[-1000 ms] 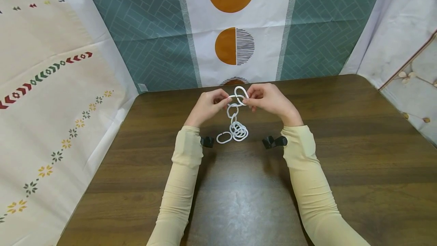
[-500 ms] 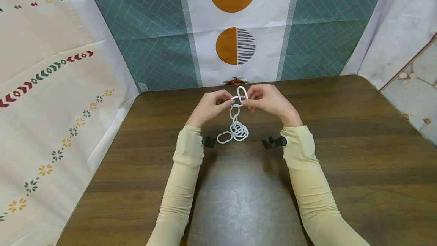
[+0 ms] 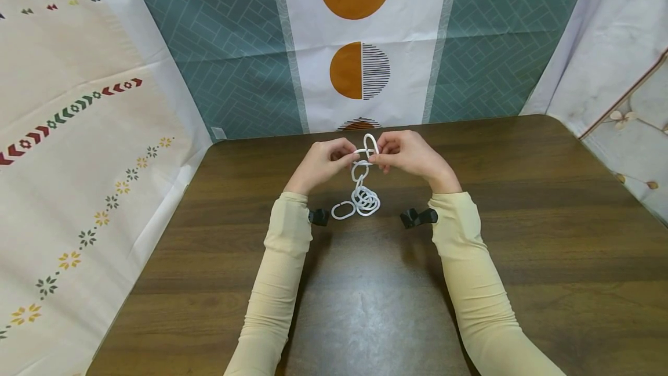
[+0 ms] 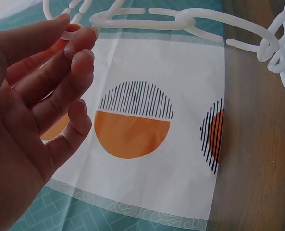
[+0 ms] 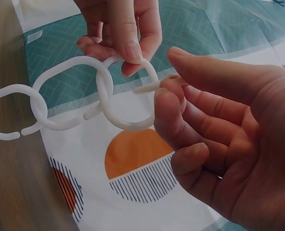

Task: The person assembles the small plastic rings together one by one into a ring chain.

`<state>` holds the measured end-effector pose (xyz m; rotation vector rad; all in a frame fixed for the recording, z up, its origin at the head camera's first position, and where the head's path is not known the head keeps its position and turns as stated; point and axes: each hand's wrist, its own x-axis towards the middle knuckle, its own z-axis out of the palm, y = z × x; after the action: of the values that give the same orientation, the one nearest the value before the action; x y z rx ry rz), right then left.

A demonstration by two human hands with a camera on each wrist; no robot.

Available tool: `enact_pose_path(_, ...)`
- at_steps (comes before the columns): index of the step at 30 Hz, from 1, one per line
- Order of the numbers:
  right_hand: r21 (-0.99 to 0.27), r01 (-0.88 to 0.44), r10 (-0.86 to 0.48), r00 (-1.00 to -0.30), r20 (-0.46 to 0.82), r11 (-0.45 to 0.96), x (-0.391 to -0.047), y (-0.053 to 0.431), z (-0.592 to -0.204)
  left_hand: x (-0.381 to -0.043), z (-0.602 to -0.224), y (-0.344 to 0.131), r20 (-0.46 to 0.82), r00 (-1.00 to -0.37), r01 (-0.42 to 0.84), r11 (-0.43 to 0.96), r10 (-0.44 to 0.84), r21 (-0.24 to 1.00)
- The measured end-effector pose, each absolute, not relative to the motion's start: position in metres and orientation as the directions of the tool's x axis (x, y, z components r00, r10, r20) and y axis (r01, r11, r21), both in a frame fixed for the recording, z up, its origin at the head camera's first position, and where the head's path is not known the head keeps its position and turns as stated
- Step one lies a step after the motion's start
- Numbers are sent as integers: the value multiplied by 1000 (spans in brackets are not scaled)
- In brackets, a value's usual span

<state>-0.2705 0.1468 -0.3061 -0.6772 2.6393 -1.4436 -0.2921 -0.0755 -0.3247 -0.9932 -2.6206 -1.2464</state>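
A white plastic chain of oval split links lies partly in a pile (image 3: 365, 201) on the table and rises to both hands. My left hand (image 3: 322, 161) pinches an upper link (image 5: 128, 126) between thumb and forefinger. Opposite it, my right hand (image 3: 412, 155) pinches the end link (image 3: 369, 135), which stands up above the fingers. One open end (image 5: 144, 89) of that link reaches into the link in my left hand, in the right wrist view. Below the hands, further links (image 4: 229, 23) hang in a line down to the pile.
The chain's other end link (image 3: 342, 217) lies flat left of the pile on the brown wooden table (image 3: 365, 306). A patterned cloth (image 3: 235, 45) hangs behind the table's far edge. Black wrist mounts (image 3: 419, 217) sit at the sleeves.
My left hand has shifted slightly right, bringing the two held links closer together. The end link has turned and looks narrower. The pile stays in place.
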Motion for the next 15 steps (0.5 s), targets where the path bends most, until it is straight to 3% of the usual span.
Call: enact_pose_path(15, -723, -402, -395, -898, 193, 562, -266, 147, -302, -293, -327, -76, 311, -782, 583, 459, 539, 671)
